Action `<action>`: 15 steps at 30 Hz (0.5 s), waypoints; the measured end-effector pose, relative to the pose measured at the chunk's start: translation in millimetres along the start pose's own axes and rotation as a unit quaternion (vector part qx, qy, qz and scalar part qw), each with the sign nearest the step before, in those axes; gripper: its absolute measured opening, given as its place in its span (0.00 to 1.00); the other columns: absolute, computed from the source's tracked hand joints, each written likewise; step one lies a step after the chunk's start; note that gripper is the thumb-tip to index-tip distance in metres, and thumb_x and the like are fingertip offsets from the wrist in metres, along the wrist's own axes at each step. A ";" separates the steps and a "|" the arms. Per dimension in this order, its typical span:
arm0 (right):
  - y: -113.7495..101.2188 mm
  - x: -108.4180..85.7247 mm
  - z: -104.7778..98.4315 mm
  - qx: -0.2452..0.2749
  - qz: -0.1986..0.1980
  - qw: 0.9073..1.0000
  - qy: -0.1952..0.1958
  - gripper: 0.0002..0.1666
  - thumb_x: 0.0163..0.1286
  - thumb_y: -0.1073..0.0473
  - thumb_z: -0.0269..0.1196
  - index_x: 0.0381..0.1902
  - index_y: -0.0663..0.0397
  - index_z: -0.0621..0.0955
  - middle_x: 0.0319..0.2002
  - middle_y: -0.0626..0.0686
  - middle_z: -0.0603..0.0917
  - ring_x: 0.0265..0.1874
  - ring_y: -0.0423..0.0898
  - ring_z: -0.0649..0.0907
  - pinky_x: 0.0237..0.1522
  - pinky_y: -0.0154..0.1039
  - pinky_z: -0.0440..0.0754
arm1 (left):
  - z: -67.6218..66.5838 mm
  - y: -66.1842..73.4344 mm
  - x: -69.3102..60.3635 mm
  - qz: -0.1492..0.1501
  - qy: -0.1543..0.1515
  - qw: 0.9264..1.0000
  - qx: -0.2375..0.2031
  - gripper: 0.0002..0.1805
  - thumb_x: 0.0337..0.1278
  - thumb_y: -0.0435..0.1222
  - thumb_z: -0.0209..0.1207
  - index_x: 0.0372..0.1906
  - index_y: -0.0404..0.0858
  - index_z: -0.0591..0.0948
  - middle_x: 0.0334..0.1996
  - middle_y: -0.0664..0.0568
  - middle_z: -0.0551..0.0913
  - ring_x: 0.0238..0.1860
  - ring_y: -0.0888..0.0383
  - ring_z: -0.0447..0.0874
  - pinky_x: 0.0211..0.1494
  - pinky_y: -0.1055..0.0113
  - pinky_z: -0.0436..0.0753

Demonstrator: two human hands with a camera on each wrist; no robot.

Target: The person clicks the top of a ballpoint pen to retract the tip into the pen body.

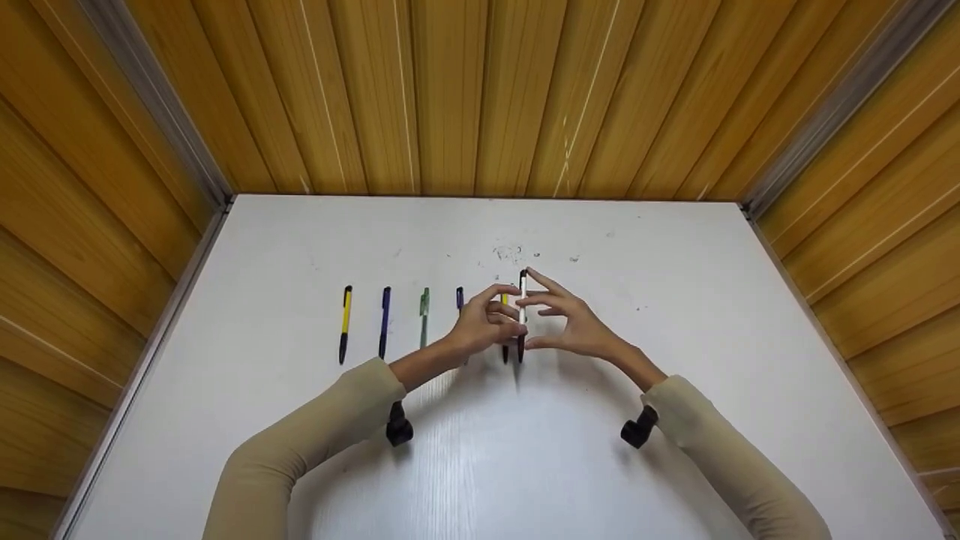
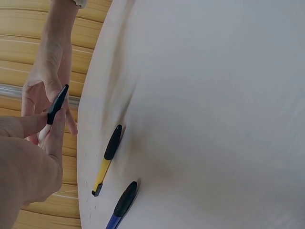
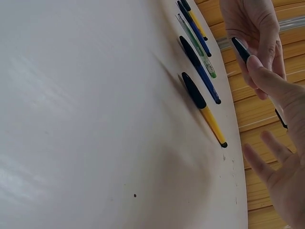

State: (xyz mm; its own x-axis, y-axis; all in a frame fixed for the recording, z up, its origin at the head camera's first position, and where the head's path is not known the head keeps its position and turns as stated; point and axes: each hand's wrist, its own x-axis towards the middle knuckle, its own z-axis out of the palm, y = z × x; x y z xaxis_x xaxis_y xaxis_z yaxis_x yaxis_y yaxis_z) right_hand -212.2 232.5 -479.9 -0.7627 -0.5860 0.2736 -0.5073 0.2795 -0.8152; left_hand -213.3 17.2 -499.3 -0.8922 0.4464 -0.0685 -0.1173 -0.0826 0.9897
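Note:
In front of me a white pen (image 1: 523, 283) with black ends is held above the table, its dark tip pointing towards me. My left hand (image 1: 474, 328) pinches the pen between thumb and fingers, as the left wrist view also shows at its black grip (image 2: 57, 106). From the other side, my right hand (image 1: 581, 328) reaches to it with spread, mostly straight fingers; the index fingertip is at the pen's top end. The right thumb is close to the lower part; firm contact is unclear. Below lies a yellow-and-black pen (image 3: 212, 125), partly hidden by the left hand in the head view.
Left of the hands, several pens lie roughly parallel: a yellow-and-black one (image 1: 346, 319), a dark blue one (image 1: 385, 319), a clear green one (image 1: 424, 319) and a second blue one (image 1: 460, 296), partly covered. Wooden panels (image 1: 450, 97) border the white table (image 1: 450, 465).

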 end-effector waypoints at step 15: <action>8.2 -12.6 -11.5 -0.004 0.044 0.999 0.013 0.33 0.60 0.69 0.74 0.64 0.67 0.78 0.77 0.65 0.64 0.71 0.67 0.70 0.61 0.71 0.79 | -0.8 1.4 7.8 -0.002 0.021 0.999 0.027 0.35 0.57 0.21 0.66 0.70 0.33 0.69 0.43 0.40 0.84 0.38 0.58 0.89 0.47 0.56 0.92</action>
State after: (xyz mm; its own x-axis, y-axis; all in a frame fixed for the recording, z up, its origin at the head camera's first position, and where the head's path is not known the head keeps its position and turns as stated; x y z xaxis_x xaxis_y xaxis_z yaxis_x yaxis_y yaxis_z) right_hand -211.4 250.9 -484.2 -0.8145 -0.5390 0.2146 -0.4409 0.3345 -0.8329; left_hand -220.8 19.8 -498.6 -0.9098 0.4080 -0.0767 -0.0982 -0.0320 0.9947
